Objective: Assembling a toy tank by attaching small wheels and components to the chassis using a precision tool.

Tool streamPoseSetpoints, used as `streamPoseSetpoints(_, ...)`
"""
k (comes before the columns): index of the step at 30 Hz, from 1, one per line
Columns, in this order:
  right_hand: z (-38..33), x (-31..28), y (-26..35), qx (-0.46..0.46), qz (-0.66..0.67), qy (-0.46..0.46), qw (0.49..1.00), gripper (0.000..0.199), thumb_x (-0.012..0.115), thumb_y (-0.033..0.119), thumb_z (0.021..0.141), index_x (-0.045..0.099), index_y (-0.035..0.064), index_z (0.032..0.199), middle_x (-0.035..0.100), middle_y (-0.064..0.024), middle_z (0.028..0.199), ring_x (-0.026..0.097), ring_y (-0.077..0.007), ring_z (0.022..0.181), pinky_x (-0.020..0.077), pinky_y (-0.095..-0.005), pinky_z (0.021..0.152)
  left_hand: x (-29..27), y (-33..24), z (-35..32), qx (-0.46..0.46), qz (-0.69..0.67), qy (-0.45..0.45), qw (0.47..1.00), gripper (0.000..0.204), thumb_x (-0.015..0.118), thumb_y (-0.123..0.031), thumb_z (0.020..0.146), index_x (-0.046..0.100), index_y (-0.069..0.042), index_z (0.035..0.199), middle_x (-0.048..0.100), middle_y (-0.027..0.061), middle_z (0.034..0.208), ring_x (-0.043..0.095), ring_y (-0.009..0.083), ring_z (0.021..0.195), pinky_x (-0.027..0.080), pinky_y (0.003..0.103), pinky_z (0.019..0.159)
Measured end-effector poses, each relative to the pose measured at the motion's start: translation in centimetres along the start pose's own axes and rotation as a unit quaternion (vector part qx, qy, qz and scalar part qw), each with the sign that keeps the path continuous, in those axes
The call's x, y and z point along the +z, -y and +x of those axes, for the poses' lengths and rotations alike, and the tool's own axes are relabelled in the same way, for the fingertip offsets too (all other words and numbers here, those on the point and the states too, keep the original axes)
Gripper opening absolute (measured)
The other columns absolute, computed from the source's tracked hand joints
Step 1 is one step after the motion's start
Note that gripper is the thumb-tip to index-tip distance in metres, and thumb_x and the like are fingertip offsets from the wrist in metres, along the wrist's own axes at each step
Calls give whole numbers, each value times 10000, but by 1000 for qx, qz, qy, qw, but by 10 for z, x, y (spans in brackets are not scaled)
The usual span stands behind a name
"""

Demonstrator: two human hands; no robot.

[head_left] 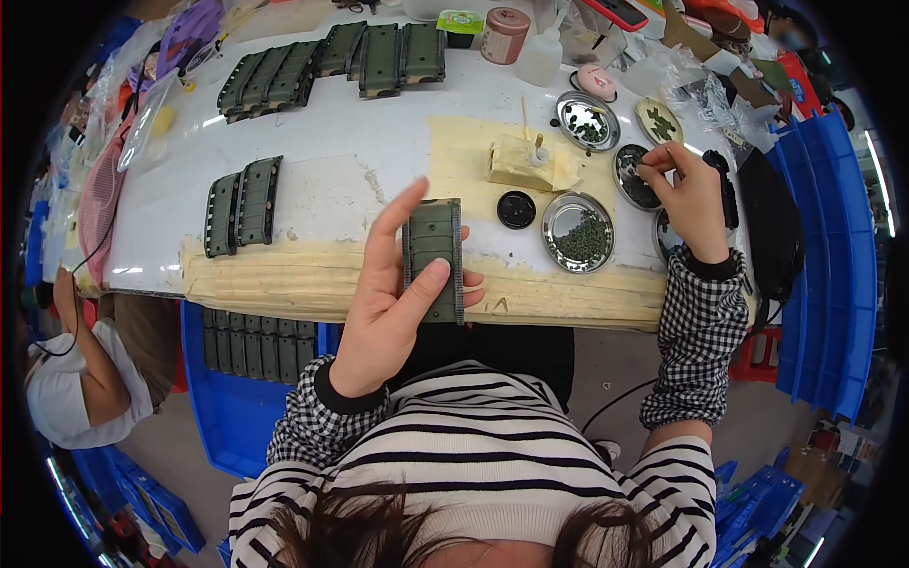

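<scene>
1. Left hand (393,303) gripped a dark green ribbed panel (434,260) over the table's near edge (284,279), thumb across its face, fingers curled behind.
2. Right hand (689,194) pinched something tiny above a small metal dish (632,178); too small to identify.
3. Progress, judged: two panels (242,204) lay at left, a row (331,59) at the far edge, more in the blue bin (256,346) below; which are finished was unclear.
4. Round dishes of small green parts (579,232), a black cap (516,209) and a bottle (542,55) crowded the right side.
</scene>
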State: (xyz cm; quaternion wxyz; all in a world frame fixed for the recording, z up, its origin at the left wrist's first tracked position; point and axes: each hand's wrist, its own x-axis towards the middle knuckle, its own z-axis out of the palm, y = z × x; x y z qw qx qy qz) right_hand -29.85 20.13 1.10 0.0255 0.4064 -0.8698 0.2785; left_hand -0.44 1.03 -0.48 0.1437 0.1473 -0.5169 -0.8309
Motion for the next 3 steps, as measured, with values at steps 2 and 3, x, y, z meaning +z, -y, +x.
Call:
streamPoseSetpoints(2, -3, 0, 1, 3, 18, -18, 1000, 145, 688, 78, 823, 689, 15, 954, 680, -17, 778, 398, -89, 533, 327, -273, 492, -3, 4, 0, -15, 15, 6, 1000, 682, 484, -94, 995, 87, -218, 1535, 486, 176, 1336, 634, 193, 1018, 561, 355, 890)
streamPoseSetpoints(3, -3, 0, 1, 3, 18, -17, 1000, 145, 688, 78, 823, 689, 15, 954, 680, -17, 778, 398, -89, 533, 327, -273, 492, -4, 5, 1, -22, 21, 10, 999, 687, 492, -103, 994, 87, -228, 1535, 477, 167, 1350, 629, 194, 1031, 561, 353, 892)
